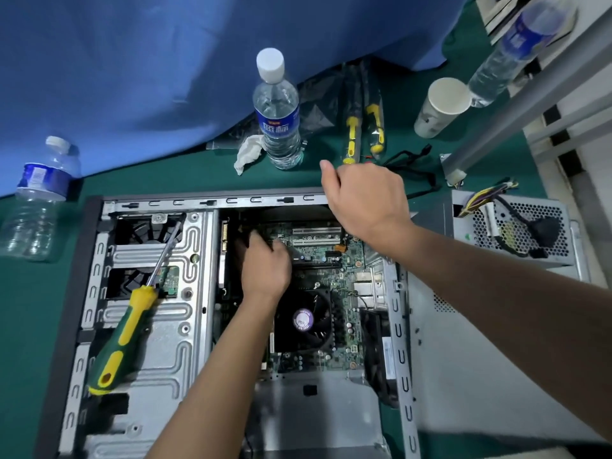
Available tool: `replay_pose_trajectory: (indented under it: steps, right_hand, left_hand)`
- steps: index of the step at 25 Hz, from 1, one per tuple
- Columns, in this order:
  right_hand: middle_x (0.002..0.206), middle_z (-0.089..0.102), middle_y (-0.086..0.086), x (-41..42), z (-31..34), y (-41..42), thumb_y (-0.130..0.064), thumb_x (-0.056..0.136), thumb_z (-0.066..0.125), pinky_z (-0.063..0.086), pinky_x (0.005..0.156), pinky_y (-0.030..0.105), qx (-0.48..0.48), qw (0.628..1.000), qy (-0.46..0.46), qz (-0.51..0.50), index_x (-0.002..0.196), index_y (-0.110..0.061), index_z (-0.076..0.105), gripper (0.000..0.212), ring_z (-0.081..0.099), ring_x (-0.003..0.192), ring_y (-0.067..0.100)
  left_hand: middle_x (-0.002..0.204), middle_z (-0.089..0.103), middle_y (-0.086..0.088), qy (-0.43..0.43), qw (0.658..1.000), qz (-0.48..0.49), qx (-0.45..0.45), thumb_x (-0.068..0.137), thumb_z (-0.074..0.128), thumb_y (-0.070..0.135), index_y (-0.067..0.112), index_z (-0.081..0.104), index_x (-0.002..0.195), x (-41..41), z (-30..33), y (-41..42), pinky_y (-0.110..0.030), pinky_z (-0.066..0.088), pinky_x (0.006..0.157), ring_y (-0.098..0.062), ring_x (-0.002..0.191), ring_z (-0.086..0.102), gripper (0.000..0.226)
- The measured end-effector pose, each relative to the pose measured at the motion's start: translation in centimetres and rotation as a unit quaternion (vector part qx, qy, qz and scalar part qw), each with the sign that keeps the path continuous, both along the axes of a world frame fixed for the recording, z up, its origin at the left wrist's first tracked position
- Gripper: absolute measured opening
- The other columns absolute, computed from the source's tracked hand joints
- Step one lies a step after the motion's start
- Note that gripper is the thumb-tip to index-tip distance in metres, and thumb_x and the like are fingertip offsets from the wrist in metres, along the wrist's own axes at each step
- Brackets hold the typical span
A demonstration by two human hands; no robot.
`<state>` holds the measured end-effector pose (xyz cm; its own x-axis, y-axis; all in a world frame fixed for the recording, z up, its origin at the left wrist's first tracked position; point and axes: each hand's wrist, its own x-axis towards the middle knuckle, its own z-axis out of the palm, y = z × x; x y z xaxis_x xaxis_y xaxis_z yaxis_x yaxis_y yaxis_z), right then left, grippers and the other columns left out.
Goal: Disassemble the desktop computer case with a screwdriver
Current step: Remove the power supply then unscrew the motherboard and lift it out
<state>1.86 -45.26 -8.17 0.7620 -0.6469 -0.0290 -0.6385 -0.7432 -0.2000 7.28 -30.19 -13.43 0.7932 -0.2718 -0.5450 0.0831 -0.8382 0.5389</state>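
Observation:
The open computer case (99,326) lies flat on a green mat, its motherboard (331,256) and black CPU fan (303,321) exposed. A green-and-yellow screwdriver (127,329) rests loose on the metal drive cage at the left, held by neither hand. My left hand (265,265) reaches down onto the motherboard's upper left, fingers curled; what they touch is hidden. My right hand (362,202) hovers over the case's far rim, fingers loosely bent, and I cannot see anything in it.
A removed power supply (516,226) with cables sits to the right of the case. Beyond the case stand a water bottle (278,107), a crumpled tissue (248,152), two packaged screwdrivers (362,130) and a paper cup (440,106). An empty bottle (38,197) lies at the left.

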Motion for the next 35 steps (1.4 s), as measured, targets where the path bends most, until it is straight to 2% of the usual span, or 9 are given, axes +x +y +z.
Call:
replay_pose_trajectory:
  steps: [5,8,11,16,20,25,35]
  right_hand:
    - [0.053,0.049,0.002,0.0,0.1,-0.1,-0.046,0.104,0.023,0.030,0.059,0.033,0.009,1.000,0.001,0.002,0.060,-0.013,0.053,0.062,0.043,0.047,0.020]
    - [0.053,0.049,0.003,0.2,0.1,-0.2,-0.047,0.103,0.025,0.034,0.056,0.033,0.019,1.000,-0.009,0.002,0.059,-0.013,0.050,0.061,0.046,0.049,0.023]
    - [0.053,0.050,0.003,0.0,0.4,-0.1,-0.047,0.103,0.025,0.034,0.057,0.033,0.029,0.999,-0.013,0.005,0.060,-0.013,0.051,0.061,0.048,0.049,0.023]
    - [0.054,0.050,0.002,0.1,0.3,-0.1,-0.048,0.103,0.026,0.035,0.056,0.033,0.031,0.999,-0.016,0.001,0.061,-0.014,0.051,0.059,0.048,0.050,0.022]
    - [0.055,0.050,0.002,0.1,0.4,-0.2,-0.048,0.103,0.025,0.032,0.057,0.032,0.032,0.999,-0.011,-0.003,0.061,-0.015,0.050,0.059,0.047,0.050,0.022]
    - [0.054,0.049,0.002,0.2,0.3,-0.2,-0.047,0.103,0.026,0.031,0.055,0.032,0.029,1.000,-0.010,-0.002,0.061,-0.014,0.051,0.058,0.047,0.049,0.021]
    - [0.055,0.049,0.001,0.3,0.3,-0.2,-0.048,0.103,0.025,0.031,0.058,0.034,0.027,1.000,0.000,-0.006,0.064,-0.015,0.054,0.058,0.045,0.050,0.021]
  left_hand:
    - [0.139,0.051,-0.023,-0.016,0.999,0.032,-0.018,0.101,0.046,0.018,-0.005,0.038,0.140,0.6,-1.3,-0.5,-0.031,0.038,0.095,-0.036,0.126,0.050,0.047]
    - [0.130,0.057,-0.023,-0.035,0.996,0.076,-0.025,0.101,0.045,0.018,-0.004,0.047,0.129,0.9,-2.0,-0.7,-0.032,0.039,0.094,-0.036,0.120,0.054,0.036]
    - [0.128,0.058,-0.023,-0.054,0.993,0.103,-0.039,0.102,0.043,0.017,-0.004,0.049,0.127,0.9,-2.3,-0.9,-0.031,0.037,0.096,-0.035,0.119,0.054,0.033]
    - [0.135,0.055,-0.021,-0.055,0.989,0.130,-0.047,0.101,0.045,0.019,-0.003,0.047,0.134,1.5,-3.7,-0.7,-0.031,0.032,0.105,-0.033,0.126,0.051,0.040]
    - [0.137,0.054,-0.021,-0.070,0.986,0.146,-0.050,0.100,0.051,0.024,-0.002,0.046,0.137,1.9,-4.3,-0.8,-0.032,0.032,0.107,-0.033,0.128,0.050,0.046]
    - [0.137,0.050,-0.028,-0.115,0.984,0.132,-0.030,0.101,0.050,0.025,-0.008,0.043,0.135,1.8,-4.7,-0.7,-0.034,0.027,0.105,-0.037,0.128,0.046,0.048]
    - [0.128,0.056,-0.028,-0.146,0.975,0.150,-0.074,0.098,0.054,0.016,-0.009,0.053,0.127,1.5,-4.7,-0.7,-0.028,0.026,0.096,-0.038,0.120,0.052,0.038]
